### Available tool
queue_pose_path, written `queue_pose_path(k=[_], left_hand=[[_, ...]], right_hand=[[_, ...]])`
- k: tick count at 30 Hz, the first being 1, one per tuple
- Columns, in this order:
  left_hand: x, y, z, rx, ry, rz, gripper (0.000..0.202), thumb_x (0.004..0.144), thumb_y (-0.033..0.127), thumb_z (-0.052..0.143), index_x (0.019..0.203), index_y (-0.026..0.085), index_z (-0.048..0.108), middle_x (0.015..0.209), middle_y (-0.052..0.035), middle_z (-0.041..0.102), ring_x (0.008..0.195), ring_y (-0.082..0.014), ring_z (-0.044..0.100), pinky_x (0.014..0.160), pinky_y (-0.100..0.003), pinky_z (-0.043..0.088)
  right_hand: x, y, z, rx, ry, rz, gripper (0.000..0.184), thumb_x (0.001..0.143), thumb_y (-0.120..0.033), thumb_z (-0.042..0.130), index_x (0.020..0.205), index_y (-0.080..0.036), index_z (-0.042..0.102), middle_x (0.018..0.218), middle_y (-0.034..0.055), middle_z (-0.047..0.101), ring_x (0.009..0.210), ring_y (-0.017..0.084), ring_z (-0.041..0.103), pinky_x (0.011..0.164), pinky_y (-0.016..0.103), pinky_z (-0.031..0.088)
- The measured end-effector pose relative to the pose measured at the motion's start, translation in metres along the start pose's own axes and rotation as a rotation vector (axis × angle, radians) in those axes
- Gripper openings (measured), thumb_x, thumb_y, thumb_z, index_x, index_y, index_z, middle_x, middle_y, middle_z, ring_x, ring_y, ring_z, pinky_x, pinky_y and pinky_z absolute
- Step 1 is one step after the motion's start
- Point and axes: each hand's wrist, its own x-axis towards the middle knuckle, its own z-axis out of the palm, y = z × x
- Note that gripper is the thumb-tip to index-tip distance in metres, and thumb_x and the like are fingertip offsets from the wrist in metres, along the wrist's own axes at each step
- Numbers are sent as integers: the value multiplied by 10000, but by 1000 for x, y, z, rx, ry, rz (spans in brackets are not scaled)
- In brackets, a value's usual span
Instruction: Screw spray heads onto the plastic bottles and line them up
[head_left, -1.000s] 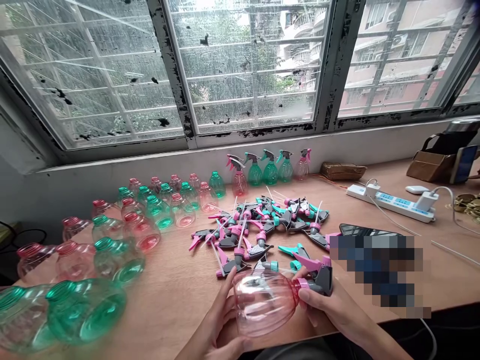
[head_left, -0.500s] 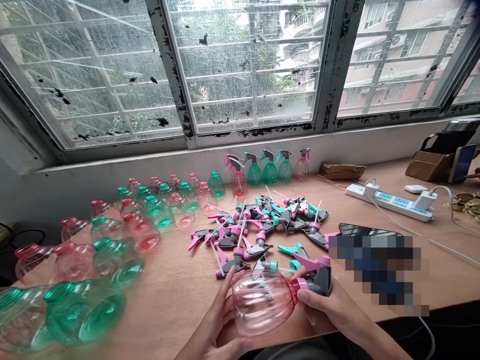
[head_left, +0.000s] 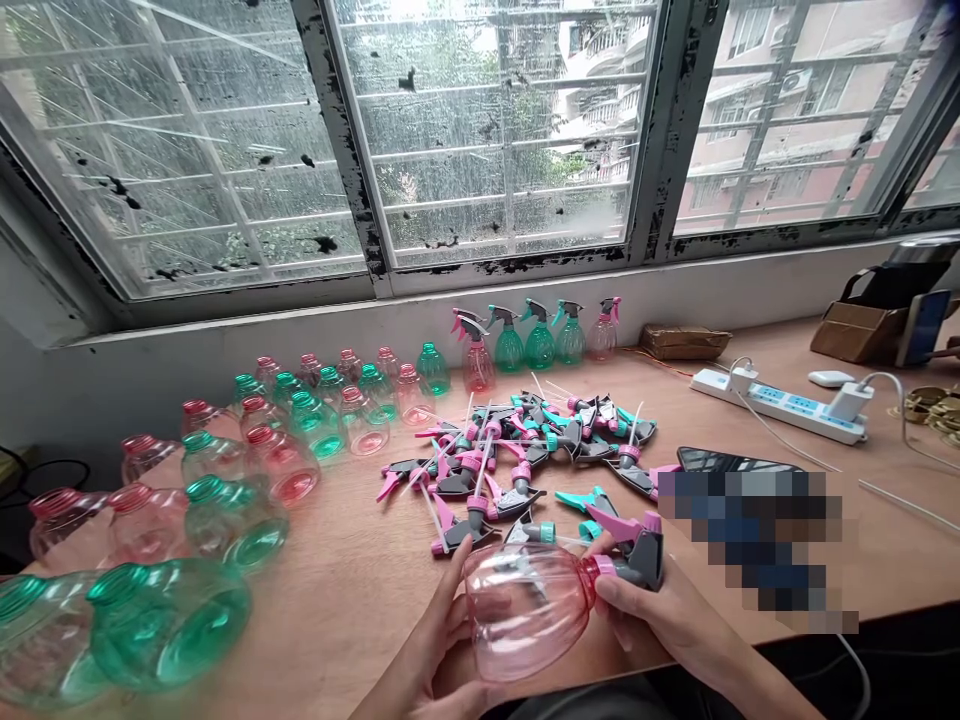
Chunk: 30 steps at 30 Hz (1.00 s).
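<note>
Clock directions are from the wearer's seat, 12 straight ahead. Nearest, at 6 o'clock, a clear pink bottle (head_left: 529, 615) is held sideways over the near edge of the desk (head_left: 337, 580), its neck pointing to 3 o'clock. A pink-and-grey sprayer head (head_left: 643, 555) sits on the neck.

Compared with half a second ago, the bottle's base end hangs slightly lower and the shine on its body has shifted, while the sprayer head keeps its place. That suggests the bottle is being turned at the neck; whether the collar is tight cannot be told.

The left hand (head_left: 431, 650) is curved fairly wide around the base, thumb below, fingers behind. The right hand (head_left: 671, 610) is closed narrowly, its thumb against the pink collar.

Beyond, towards 12 o'clock, lies a loose pile of sprayer heads (head_left: 517, 490). Open green and pink bottles (head_left: 180, 630) spread from 8 to 11 o'clock. At 2 o'clock is a white power strip (head_left: 799, 408). Farthest along the desk, near 12, stand upright bottles with heads fitted (head_left: 540, 345), beneath a window (head_left: 495, 120).
</note>
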Motion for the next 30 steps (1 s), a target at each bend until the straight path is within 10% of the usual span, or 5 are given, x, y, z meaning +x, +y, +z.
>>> queue_pose_path(k=[10,22,30], left_hand=[[2,-2,-8,-158,-83,31,769,925,639,567,1593,456,234,1720,-54,264,1479,-415,432,1181,-604,343],[4,-9,-18,-56,-191,-13,1172,638,625,879,1597,420,239,1730,-75,210,1526,-442,328,1218,-576,300],[3,-7,-15,51,-157,65,1069,619,591,905,1537,372,404,1704,-113,222,1541,-461,266,1196,-572,342]], right_hand=[[0,-3,1,-1,-34,9,430,790,-512,847,949,-185,617,563,-59,649,449,106,564,484,217,384],[0,-2,-2,-23,-80,-5,375,834,-497,814,882,-186,611,533,-61,635,443,101,544,490,211,353],[-1,2,-3,68,-31,9,419,758,-453,893,1019,-191,695,628,-28,705,483,122,578,517,242,432]])
